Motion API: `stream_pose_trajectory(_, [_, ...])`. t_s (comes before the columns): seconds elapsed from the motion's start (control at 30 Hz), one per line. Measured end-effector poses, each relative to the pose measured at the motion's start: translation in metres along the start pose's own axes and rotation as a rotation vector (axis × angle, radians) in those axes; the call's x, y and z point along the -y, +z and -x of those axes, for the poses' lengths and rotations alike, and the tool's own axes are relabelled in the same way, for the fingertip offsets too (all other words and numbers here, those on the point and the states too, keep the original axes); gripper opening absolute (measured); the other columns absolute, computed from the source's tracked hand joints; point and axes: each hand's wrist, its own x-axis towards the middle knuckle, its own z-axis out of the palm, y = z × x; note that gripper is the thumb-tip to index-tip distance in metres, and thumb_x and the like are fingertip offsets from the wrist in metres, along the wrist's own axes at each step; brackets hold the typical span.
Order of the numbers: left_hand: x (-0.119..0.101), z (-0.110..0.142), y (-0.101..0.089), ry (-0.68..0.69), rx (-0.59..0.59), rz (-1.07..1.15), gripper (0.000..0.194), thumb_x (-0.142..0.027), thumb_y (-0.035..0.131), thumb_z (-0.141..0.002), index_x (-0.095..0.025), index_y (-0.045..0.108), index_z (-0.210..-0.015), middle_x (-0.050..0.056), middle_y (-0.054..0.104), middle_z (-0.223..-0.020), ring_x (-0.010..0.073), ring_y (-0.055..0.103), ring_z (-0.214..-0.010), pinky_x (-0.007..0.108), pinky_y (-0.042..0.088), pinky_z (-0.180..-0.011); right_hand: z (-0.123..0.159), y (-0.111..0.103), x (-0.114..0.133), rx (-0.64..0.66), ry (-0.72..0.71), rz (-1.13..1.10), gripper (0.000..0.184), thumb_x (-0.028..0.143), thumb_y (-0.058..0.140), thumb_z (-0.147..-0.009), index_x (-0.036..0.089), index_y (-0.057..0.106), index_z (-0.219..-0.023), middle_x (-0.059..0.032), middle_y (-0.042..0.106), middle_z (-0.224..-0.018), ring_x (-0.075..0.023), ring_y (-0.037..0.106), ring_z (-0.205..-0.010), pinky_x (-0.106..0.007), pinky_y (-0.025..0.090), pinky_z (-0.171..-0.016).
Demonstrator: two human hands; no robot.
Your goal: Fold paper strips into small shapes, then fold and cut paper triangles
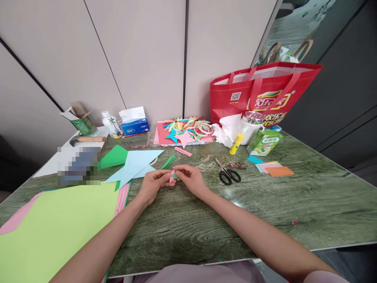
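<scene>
From my remote seat, I had the small pink-and-green folded paper point(172, 177) just off the view's centre, toward seven o'clock. The left hand point(153, 184), at its eight o'clock, and the right hand point(191, 179), at its three, both pinched it between thumb and fingers. I judged that uneven pressure could skew a crease, or a slackened pinch could let the folds spring apart.

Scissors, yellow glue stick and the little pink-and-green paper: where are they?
Scissors point(224, 170), head view: where the blades meet the handles.
Yellow glue stick point(236, 144), head view: middle of its tube.
Pink-and-green paper point(172, 177), head view: its pink part.
</scene>
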Motion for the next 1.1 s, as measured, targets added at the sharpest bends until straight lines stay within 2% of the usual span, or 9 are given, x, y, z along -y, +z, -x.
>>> stream_pose_trajectory(0.17, [-0.003,0.001,0.002,0.014,0.018,-0.001,0.026,-0.031,0.072,-0.065,-0.012,0.071,-0.083,0.006,0.07,-0.072,0.0164,0.064,-0.062,0.032,0.056,-0.063,0.0,0.001,0.002,-0.018,0.016,-0.026,0.019,0.027,0.059,-0.073,0.019,0.069,-0.086,-0.0042,0.068,-0.084,-0.0147,0.062,-0.066,-0.027,0.054,-0.059])
stream_pose_trajectory(0.53, [0.0,0.0,0.001,0.028,-0.026,-0.08,0.027,-0.028,0.076,-0.059,-0.012,0.07,-0.08,0.006,0.07,-0.065,0.0169,0.064,-0.058,0.033,0.055,-0.062,0.0,0.001,0.006,-0.016,0.042,-0.069,0.017,0.029,0.06,-0.071,0.021,0.069,-0.083,-0.0024,0.069,-0.08,-0.0136,0.061,-0.063,-0.026,0.054,-0.058])
stream_pose_trajectory(0.73, [-0.001,0.0,0.001,-0.003,-0.017,-0.053,0.032,-0.023,0.079,-0.053,-0.013,0.069,-0.082,0.004,0.071,-0.065,0.016,0.065,-0.058,0.031,0.054,-0.064,-0.001,0.001,0.008,-0.02,0.051,-0.079,0.016,0.029,0.061,-0.071,0.021,0.07,-0.081,-0.0019,0.069,-0.079,-0.0128,0.06,-0.058,-0.027,0.054,-0.058])
stream_pose_trajectory(1.1, [-0.004,0.002,0.004,0.017,-0.053,-0.074,0.028,-0.025,0.077,-0.056,-0.013,0.07,-0.08,0.002,0.068,-0.06,0.0142,0.062,-0.055,0.028,0.052,-0.061,0.0,0.002,0.009,-0.047,0.066,-0.114,0.018,0.033,0.064,-0.069,0.02,0.07,-0.08,-0.002,0.07,-0.078,-0.0148,0.063,-0.062,-0.029,0.056,-0.06])
